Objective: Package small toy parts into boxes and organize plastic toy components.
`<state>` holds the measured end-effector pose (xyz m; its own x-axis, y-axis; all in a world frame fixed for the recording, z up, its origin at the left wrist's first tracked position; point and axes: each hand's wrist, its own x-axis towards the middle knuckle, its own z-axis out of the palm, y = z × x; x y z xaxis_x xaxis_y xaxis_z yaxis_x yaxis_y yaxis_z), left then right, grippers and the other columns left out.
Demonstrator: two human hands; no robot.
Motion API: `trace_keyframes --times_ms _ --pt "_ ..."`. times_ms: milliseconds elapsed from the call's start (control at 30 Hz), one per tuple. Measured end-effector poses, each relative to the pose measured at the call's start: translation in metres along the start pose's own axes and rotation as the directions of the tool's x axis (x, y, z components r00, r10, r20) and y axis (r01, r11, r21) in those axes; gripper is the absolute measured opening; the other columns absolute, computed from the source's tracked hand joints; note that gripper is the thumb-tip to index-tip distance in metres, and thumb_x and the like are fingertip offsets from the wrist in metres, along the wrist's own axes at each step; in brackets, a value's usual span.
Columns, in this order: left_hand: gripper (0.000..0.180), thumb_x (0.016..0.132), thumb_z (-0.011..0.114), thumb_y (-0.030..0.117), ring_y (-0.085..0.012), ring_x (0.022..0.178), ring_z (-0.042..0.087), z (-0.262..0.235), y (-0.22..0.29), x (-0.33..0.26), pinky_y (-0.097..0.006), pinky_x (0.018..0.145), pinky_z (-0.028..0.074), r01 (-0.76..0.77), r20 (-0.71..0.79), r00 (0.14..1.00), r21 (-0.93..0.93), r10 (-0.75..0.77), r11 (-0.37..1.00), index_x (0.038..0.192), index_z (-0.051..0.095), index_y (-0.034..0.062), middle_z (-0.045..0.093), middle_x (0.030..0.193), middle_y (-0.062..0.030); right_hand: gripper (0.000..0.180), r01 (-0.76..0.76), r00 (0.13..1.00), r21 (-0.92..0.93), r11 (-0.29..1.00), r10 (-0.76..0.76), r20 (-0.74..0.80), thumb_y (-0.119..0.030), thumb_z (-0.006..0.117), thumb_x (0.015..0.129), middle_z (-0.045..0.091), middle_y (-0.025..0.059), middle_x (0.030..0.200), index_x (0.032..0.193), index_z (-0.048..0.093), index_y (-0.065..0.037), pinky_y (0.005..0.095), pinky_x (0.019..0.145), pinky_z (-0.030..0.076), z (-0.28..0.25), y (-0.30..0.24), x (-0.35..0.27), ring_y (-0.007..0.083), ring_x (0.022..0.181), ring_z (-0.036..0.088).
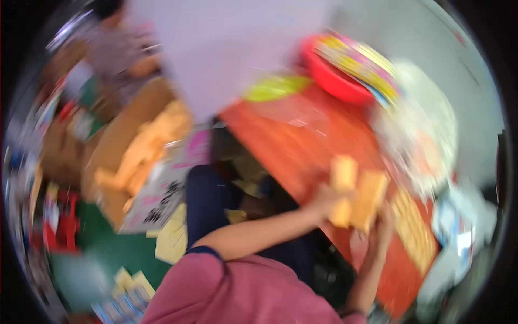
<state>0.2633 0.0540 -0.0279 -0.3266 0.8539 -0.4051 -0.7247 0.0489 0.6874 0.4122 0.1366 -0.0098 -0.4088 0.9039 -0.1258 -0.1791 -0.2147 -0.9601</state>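
Over the orange-red table, my left hand (325, 203) is closed round the left one of two blurred yellow-orange oblong blocks (343, 170). My right hand (384, 220) grips the lower right side of the other yellow-orange block (372, 197). The two blocks stand side by side, tilted a little apart at the top. Motion blur hides what they are made of. Just right of my right hand, a row of similar flat yellow pieces (413, 232) lies on the table.
The orange-red table (270, 140) carries a red basin (337, 81) with colourful printed packets, a yellow-green item (278, 87) and a clear plastic bag (418, 129). On my left stands a cardboard box (102, 156) of orange-yellow pieces. Another person (116, 54) sits beyond it.
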Motion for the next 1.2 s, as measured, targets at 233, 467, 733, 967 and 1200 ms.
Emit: trace_keyframes --times_ms 233,467,733,967,1200 --pt "0.042 0.085 0.065 0.026 -0.0158 0.085 0.061 -0.021 0.017 0.007 -0.03 0.073 0.051 -0.023 -0.009 1.0 0.118 0.024 0.993 0.114 0.051 -0.0013 0.059 0.098 -0.0074 0.025 0.124 0.951 -0.838 0.532 -0.304 -0.053 -0.025 0.062 0.077 0.059 0.0054 0.06 0.078 0.062 0.0 0.0279 0.054 0.045 -0.062 -0.002 0.05 0.014 0.057 0.057" --pt "0.054 0.089 0.058 0.034 -0.02 0.101 0.059 -0.023 0.004 0.007 -0.035 0.085 0.051 -0.014 0.14 0.99 0.179 -0.012 0.984 0.128 0.04 0.0022 0.055 0.114 -0.01 0.027 0.599 0.582 -0.763 -0.243 -0.522 0.623 -0.021 0.066 0.078 0.063 0.0096 0.099 0.097 0.061 -0.003 0.0344 0.076 0.048 -0.039 0.011 0.022 0.0246 0.09 0.06" --pt "0.052 0.09 0.055 0.035 -0.0202 0.107 0.056 -0.012 0.004 0.006 -0.036 0.092 0.047 0.059 0.28 0.957 0.092 -0.083 0.994 0.128 0.041 0.0017 0.055 0.117 -0.0106 0.013 0.456 0.772 -0.88 -0.135 -0.432 0.467 -0.01 0.061 0.076 0.063 0.0101 0.094 0.085 0.06 -0.001 0.0356 0.078 0.048 -0.061 0.03 0.048 0.027 0.088 0.059" --pt "0.045 0.09 0.059 0.027 -0.0141 0.095 0.058 -0.008 -0.007 0.015 -0.03 0.084 0.049 0.105 0.294 0.95 0.003 -0.101 0.995 0.124 0.043 0.0032 0.056 0.108 -0.0053 0.016 0.397 0.811 -0.917 -0.039 -0.452 0.37 -0.012 0.062 0.078 0.063 0.0132 0.092 0.089 0.061 0.0 0.0365 0.076 0.049 -0.055 0.018 0.039 0.0296 0.086 0.06" --pt "0.061 0.085 0.061 0.046 -0.0134 0.091 0.059 -0.003 -0.011 0.01 -0.027 0.077 0.051 0.044 0.364 0.931 -0.012 -0.037 0.999 0.124 0.043 0.0022 0.057 0.102 -0.0063 0.023 -0.095 0.973 -0.211 0.973 0.136 0.187 -0.013 0.071 0.08 0.062 0.003 0.077 0.096 0.059 -0.002 0.0199 0.054 0.048 0.011 -0.011 -0.013 0.0066 0.065 0.059"
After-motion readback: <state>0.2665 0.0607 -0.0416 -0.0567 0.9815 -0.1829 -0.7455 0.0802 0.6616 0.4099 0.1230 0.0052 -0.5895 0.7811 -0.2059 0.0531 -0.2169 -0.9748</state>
